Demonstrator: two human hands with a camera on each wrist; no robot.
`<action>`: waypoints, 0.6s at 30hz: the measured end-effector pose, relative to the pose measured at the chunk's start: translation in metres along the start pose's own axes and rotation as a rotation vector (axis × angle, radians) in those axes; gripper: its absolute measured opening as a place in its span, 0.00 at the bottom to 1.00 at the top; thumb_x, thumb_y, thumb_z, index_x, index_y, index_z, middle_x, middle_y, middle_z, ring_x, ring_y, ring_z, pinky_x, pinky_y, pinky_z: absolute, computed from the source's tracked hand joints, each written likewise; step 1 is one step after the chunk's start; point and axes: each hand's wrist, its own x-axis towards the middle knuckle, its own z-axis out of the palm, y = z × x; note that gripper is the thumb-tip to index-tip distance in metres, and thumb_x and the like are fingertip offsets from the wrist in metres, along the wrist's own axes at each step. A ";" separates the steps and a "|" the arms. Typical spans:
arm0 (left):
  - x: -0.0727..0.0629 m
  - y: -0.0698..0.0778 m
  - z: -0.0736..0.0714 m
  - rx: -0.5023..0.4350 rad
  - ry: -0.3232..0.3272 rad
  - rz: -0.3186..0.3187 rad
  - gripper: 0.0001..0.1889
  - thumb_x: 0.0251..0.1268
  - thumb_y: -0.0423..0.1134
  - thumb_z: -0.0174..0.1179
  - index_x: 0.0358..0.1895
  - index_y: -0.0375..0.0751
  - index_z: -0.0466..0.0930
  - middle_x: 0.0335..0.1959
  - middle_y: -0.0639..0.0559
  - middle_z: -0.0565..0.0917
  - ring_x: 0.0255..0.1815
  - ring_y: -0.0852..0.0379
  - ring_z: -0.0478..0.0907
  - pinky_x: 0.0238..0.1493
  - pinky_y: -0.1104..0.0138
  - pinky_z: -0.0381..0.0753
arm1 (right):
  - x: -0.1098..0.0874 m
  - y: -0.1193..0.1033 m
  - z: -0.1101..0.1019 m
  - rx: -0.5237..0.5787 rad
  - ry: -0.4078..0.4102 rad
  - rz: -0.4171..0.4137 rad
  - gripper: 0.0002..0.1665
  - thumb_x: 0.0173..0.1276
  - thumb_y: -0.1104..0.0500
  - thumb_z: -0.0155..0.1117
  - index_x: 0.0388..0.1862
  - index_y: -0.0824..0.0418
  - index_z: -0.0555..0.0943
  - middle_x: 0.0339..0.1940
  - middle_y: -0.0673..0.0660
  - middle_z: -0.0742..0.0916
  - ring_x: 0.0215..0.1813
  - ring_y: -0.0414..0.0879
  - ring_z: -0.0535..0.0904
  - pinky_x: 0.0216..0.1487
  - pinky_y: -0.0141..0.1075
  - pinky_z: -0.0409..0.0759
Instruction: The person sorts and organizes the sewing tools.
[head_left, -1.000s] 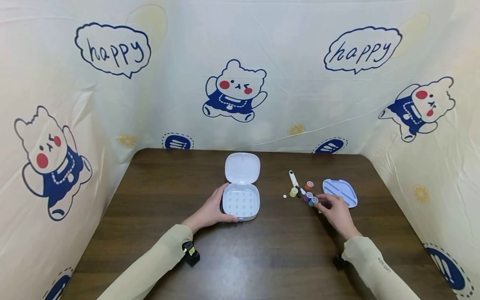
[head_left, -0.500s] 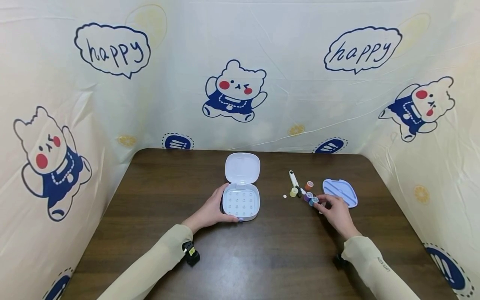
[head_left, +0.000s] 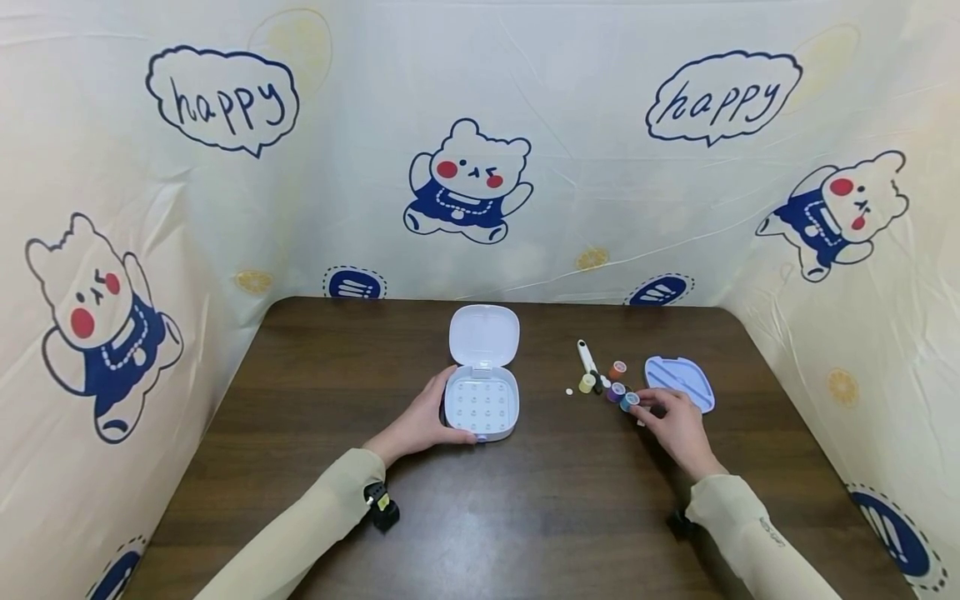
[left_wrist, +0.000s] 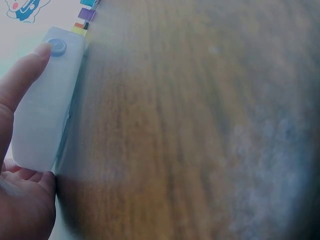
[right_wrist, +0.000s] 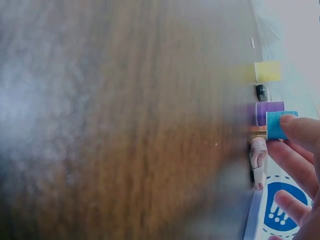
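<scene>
A pale blue-white sewing box (head_left: 482, 437) stands with its lid (head_left: 484, 336) raised, showing rows of small pegs inside. My left hand (head_left: 422, 418) grips its left side, and the thumb lies by the round front button (left_wrist: 56, 47). Over on the right, my right hand (head_left: 675, 425) pinches a blue thread spool (head_left: 628, 402) between thumb and fingers, clearest in the right wrist view. Close beside that spool are a purple spool (head_left: 615, 392), an orange spool (head_left: 617, 369) and a yellow spool (head_left: 587, 384).
A white-handled tool (head_left: 586, 357) lies behind the spools, with a small black item (head_left: 597, 384) near it. A tiny white piece (head_left: 569, 392) sits to their left. Behind my right hand rests a blue tray (head_left: 678, 377). A printed curtain (head_left: 570, 125) borders the table.
The blue spool has shifted slightly to the right with my right hand, a little away from the purple one. My left hand and the box keep their place.
</scene>
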 end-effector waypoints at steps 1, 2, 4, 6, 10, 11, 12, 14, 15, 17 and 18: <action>0.000 0.000 0.000 0.002 0.001 0.000 0.67 0.46 0.52 0.85 0.84 0.39 0.46 0.80 0.37 0.58 0.79 0.41 0.60 0.77 0.45 0.61 | -0.001 0.000 0.000 -0.003 0.003 -0.004 0.14 0.69 0.56 0.75 0.50 0.62 0.88 0.43 0.61 0.90 0.56 0.62 0.79 0.56 0.58 0.73; 0.000 -0.001 0.000 0.005 0.000 -0.001 0.67 0.46 0.53 0.85 0.84 0.40 0.46 0.80 0.37 0.58 0.79 0.42 0.60 0.77 0.45 0.61 | -0.001 -0.001 -0.001 -0.002 0.008 -0.010 0.14 0.68 0.57 0.76 0.49 0.62 0.88 0.42 0.61 0.90 0.55 0.62 0.79 0.55 0.58 0.74; 0.001 -0.001 0.000 0.009 0.000 -0.005 0.67 0.46 0.53 0.85 0.84 0.41 0.46 0.81 0.38 0.58 0.79 0.42 0.60 0.76 0.45 0.62 | -0.002 -0.002 -0.002 -0.005 0.022 -0.023 0.13 0.67 0.58 0.76 0.48 0.62 0.89 0.41 0.60 0.90 0.53 0.60 0.81 0.54 0.55 0.76; 0.001 -0.001 0.000 0.009 -0.003 -0.009 0.68 0.46 0.53 0.85 0.84 0.41 0.46 0.81 0.38 0.58 0.79 0.43 0.60 0.76 0.45 0.62 | -0.002 -0.003 -0.003 -0.007 0.036 -0.040 0.11 0.67 0.59 0.77 0.47 0.61 0.89 0.40 0.58 0.90 0.51 0.59 0.82 0.52 0.53 0.76; 0.001 -0.002 0.000 0.006 -0.007 -0.015 0.68 0.45 0.54 0.85 0.84 0.42 0.45 0.81 0.39 0.57 0.79 0.43 0.60 0.77 0.45 0.62 | -0.002 -0.006 -0.005 -0.003 0.060 -0.064 0.10 0.65 0.61 0.78 0.45 0.62 0.90 0.38 0.57 0.91 0.51 0.59 0.82 0.51 0.52 0.74; 0.001 -0.002 0.000 0.004 -0.007 -0.013 0.68 0.45 0.54 0.85 0.84 0.41 0.45 0.81 0.38 0.58 0.79 0.42 0.60 0.76 0.45 0.62 | -0.002 -0.007 -0.006 0.001 0.059 -0.068 0.10 0.65 0.61 0.78 0.45 0.62 0.90 0.37 0.58 0.91 0.52 0.59 0.81 0.52 0.53 0.73; 0.001 -0.002 0.000 0.005 -0.006 -0.012 0.68 0.45 0.54 0.85 0.84 0.41 0.46 0.81 0.38 0.58 0.79 0.42 0.60 0.76 0.45 0.62 | -0.002 -0.008 -0.006 0.004 0.058 -0.068 0.11 0.65 0.61 0.78 0.45 0.62 0.89 0.37 0.58 0.91 0.53 0.60 0.80 0.54 0.54 0.72; 0.001 -0.002 0.000 0.004 -0.005 -0.009 0.68 0.45 0.53 0.85 0.84 0.41 0.46 0.80 0.38 0.58 0.78 0.42 0.61 0.76 0.45 0.62 | -0.002 -0.010 -0.007 -0.001 0.055 -0.072 0.12 0.64 0.61 0.78 0.45 0.63 0.89 0.38 0.60 0.91 0.57 0.63 0.78 0.59 0.59 0.70; 0.001 -0.002 0.000 0.005 -0.004 -0.008 0.68 0.45 0.53 0.85 0.84 0.41 0.46 0.80 0.38 0.58 0.79 0.42 0.61 0.76 0.45 0.62 | -0.002 -0.011 -0.007 -0.002 0.052 -0.074 0.12 0.64 0.61 0.78 0.45 0.63 0.89 0.38 0.60 0.91 0.59 0.64 0.77 0.62 0.61 0.68; 0.001 -0.002 0.000 0.003 -0.004 -0.007 0.68 0.45 0.53 0.85 0.84 0.41 0.46 0.80 0.38 0.58 0.78 0.42 0.61 0.77 0.45 0.62 | -0.002 -0.014 -0.007 -0.007 0.050 -0.080 0.13 0.64 0.61 0.78 0.46 0.63 0.89 0.39 0.61 0.92 0.63 0.67 0.74 0.65 0.66 0.64; 0.001 -0.001 0.000 0.005 -0.005 -0.005 0.68 0.45 0.53 0.85 0.84 0.41 0.46 0.80 0.38 0.58 0.79 0.42 0.60 0.77 0.45 0.62 | -0.002 -0.015 -0.007 -0.013 0.053 -0.084 0.13 0.64 0.61 0.79 0.46 0.63 0.89 0.38 0.61 0.92 0.64 0.68 0.74 0.66 0.68 0.62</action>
